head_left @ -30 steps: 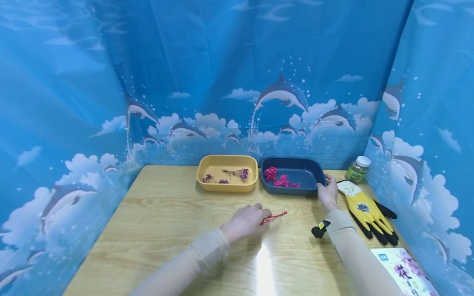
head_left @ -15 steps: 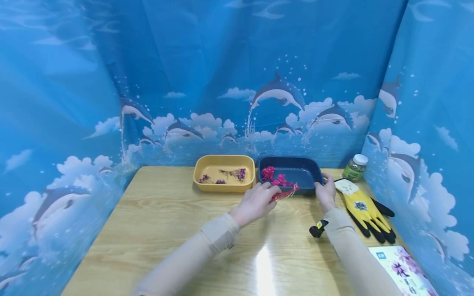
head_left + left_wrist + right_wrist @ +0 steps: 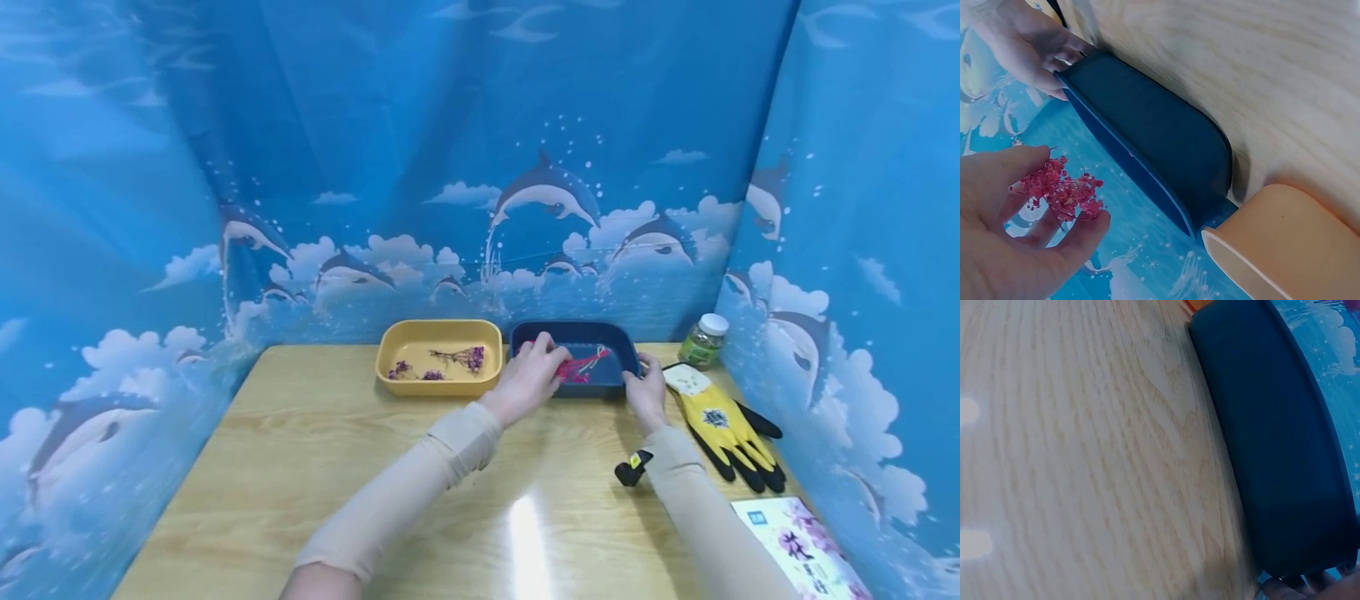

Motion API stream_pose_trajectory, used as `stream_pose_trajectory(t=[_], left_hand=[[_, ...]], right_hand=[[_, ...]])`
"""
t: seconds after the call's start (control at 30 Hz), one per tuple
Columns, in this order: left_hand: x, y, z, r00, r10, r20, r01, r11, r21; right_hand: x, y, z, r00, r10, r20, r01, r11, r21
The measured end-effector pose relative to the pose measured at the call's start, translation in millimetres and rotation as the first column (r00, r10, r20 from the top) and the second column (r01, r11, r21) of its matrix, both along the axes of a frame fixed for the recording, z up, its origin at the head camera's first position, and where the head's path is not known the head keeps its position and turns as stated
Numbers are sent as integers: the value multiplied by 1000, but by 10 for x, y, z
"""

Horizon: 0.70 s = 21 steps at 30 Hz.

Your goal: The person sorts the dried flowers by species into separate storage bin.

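Observation:
My left hand (image 3: pixel 527 379) is over the near left part of a navy blue tray (image 3: pixel 596 332). Between its thumb and fingers it pinches a sprig of dried pink flowers (image 3: pixel 1063 190), whose pale stems point right in the head view. In the left wrist view the blossoms hang beside the tray's rim. At the tray's right end, my right hand (image 3: pixel 647 393) grips the wall, with fingertips (image 3: pixel 1285 589) at its edge in the right wrist view. Other pink flowers in the tray are mostly hidden behind my left hand.
Left of the navy tray stands a yellow tray (image 3: pixel 408 333) with several purple dried flower sprigs (image 3: pixel 471 358). On the right are a lidded jar (image 3: pixel 703 342), yellow-and-black gloves (image 3: pixel 723 425) and a flower-printed packet (image 3: pixel 802 546). A dolphin-print curtain (image 3: pixel 450 167) encloses the wooden table (image 3: pixel 315 467).
My left hand has moved forward from the table's middle to over the navy tray, carrying the pink flowers. My right hand keeps its grip on the tray's right end.

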<state>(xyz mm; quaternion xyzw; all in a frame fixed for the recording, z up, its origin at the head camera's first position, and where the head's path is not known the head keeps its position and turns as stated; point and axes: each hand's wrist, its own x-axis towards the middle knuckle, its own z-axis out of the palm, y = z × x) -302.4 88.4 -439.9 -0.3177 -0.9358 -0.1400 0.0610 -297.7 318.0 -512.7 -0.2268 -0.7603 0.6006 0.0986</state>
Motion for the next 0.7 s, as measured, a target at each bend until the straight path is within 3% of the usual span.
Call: stream_pose_trajectory(t=[0.37,0.57,0.7], left_hand=[[-316,199,-44,999,31,38,-29,998,-52],[-450,292,-91,999,50,8,-48,987,-152],[-534,343,-120,999,50,-6,-51,988,-147]], right_hand=[[-1,30,-9,1000,7,1,-7,1000,-16],[-2,30,-29,1000,10,-4,-10,999,-38],[-18,20,-26,1000,6,-11,-7,999,-38]])
